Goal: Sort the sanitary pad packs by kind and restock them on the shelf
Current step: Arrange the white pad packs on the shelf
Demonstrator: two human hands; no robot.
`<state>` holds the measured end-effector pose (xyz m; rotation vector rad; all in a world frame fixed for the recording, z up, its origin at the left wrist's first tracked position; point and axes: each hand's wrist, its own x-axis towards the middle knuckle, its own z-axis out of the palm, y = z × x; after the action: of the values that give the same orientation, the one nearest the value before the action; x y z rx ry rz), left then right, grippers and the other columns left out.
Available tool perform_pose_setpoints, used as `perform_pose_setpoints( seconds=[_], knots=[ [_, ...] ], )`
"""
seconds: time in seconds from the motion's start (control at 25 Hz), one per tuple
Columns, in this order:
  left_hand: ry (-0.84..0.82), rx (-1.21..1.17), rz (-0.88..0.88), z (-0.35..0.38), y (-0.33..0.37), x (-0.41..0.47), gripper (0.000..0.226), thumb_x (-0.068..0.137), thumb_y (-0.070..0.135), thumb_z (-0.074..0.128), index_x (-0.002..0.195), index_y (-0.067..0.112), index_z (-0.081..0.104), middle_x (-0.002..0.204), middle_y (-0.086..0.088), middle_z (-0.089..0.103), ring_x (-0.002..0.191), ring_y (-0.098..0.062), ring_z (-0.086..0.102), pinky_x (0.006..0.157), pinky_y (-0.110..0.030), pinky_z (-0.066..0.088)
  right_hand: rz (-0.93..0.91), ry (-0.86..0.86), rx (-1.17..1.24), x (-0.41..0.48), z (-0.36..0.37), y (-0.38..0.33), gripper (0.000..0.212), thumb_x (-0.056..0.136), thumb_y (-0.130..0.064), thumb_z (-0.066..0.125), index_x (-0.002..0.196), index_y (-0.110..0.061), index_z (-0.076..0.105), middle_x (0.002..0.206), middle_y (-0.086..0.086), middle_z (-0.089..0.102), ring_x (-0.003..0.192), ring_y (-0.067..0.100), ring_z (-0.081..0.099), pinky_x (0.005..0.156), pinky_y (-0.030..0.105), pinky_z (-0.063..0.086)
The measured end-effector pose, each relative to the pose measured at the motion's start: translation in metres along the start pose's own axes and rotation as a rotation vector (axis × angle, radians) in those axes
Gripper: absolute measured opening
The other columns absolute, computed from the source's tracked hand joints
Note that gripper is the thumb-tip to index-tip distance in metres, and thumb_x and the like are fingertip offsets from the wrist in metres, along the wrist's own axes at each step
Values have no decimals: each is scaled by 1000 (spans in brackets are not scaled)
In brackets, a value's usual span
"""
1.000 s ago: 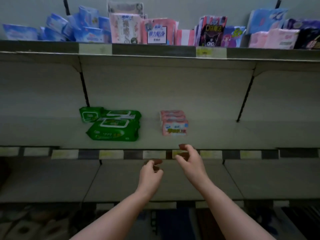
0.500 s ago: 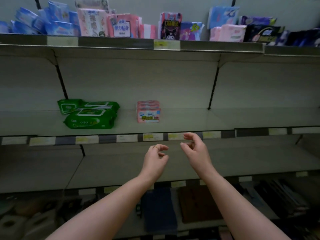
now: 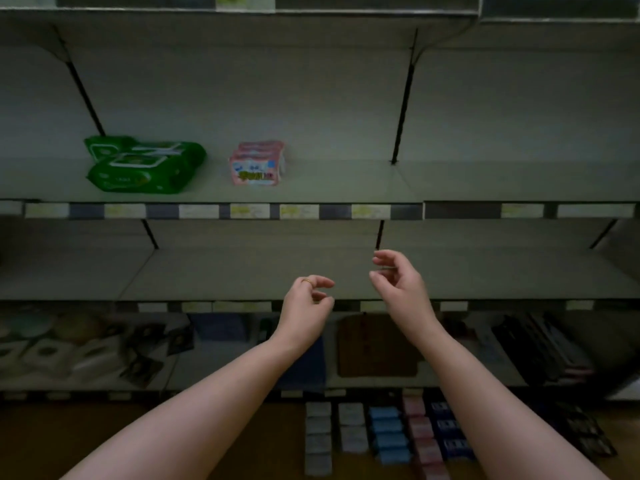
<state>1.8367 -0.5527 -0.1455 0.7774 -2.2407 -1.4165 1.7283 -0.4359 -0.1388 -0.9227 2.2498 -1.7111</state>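
A small stack of pink pad packs stands on the middle shelf, right of several green packs. On the floor below lie rows of packs: grey-white ones, blue ones and pink ones. My left hand and my right hand hover side by side in front of the lower shelf. Both have loosely curled fingers and hold nothing. A ring shows on the left hand.
The shelf under the bare one holds toilet rolls at the left, a blue item, a brown flat item and dark packs at the right. Price labels line the shelf edges.
The view has tilted down: the top shelf's packs have left the frame and the floor rows have appeared. Both hands have dropped from the middle shelf's edge to the lower shelf.
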Motion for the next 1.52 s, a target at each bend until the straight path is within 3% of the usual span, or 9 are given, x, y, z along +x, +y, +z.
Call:
perform_pose_setpoints(
  seconds=[0.16, 0.44, 0.68, 0.88, 1.24, 1.36, 1.44, 1.52],
  knots=[
    [64, 57, -68, 4, -15, -12, 18, 89, 8, 55, 98, 23, 58, 106, 0, 54, 91, -5, 55, 75, -15, 42, 36, -74, 24, -16, 10, 16, 31, 91, -12, 55, 121, -18, 51, 116, -4, 54, 99, 4, 54, 84, 19, 47],
    [28, 73, -115, 14, -37, -3, 16, 90, 10, 55, 101, 21, 59, 108, 0, 55, 91, -4, 53, 74, -14, 40, 87, -125, -18, -18, 24, 34, 33, 91, -12, 55, 123, -18, 50, 113, -6, 54, 95, -1, 53, 73, 7, 45],
    [-16, 61, -163, 7, -70, 6, 17, 90, 9, 54, 99, 23, 58, 108, 3, 53, 85, 1, 51, 65, -8, 39, 152, -126, -57, -13, 50, 51, 30, 91, -11, 56, 120, -19, 52, 112, -4, 56, 94, 4, 55, 77, 15, 45],
    [-58, 46, -185, 2, -101, 21, 16, 91, 11, 54, 100, 24, 58, 109, 3, 51, 88, -2, 52, 74, -13, 40, 203, -157, -96, -20, 77, 66, 33, 90, -11, 56, 123, -18, 51, 110, -7, 55, 96, 3, 55, 76, 12, 44],
    [-55, 52, -352, 35, -170, 25, 18, 91, 12, 55, 104, 23, 58, 111, 3, 52, 93, -3, 52, 84, -19, 44, 349, -240, -56, -29, 98, 138, 34, 91, -11, 55, 123, -20, 50, 110, -10, 55, 96, 4, 55, 78, 16, 47],
    [-9, 41, -441, 52, -194, 30, 20, 91, 14, 55, 110, 20, 59, 111, 2, 55, 101, -11, 53, 89, -24, 44, 373, -271, -31, -21, 103, 168, 29, 92, -14, 55, 120, -18, 51, 105, -10, 58, 97, 4, 57, 78, 15, 48],
    [14, 22, -501, 66, -211, 34, 20, 90, 12, 54, 108, 18, 59, 108, 0, 59, 102, -14, 54, 87, -25, 44, 400, -284, -7, -17, 107, 189, 23, 92, -12, 54, 113, -21, 51, 97, -15, 58, 89, -4, 56, 70, 7, 46],
    [23, -6, -527, 85, -232, 39, 20, 89, 5, 52, 99, 21, 59, 102, -2, 60, 96, -16, 55, 82, -24, 43, 426, -296, -2, -14, 112, 215, 26, 92, -9, 53, 116, -20, 51, 98, -14, 57, 89, -2, 56, 74, 7, 45]
  ],
)
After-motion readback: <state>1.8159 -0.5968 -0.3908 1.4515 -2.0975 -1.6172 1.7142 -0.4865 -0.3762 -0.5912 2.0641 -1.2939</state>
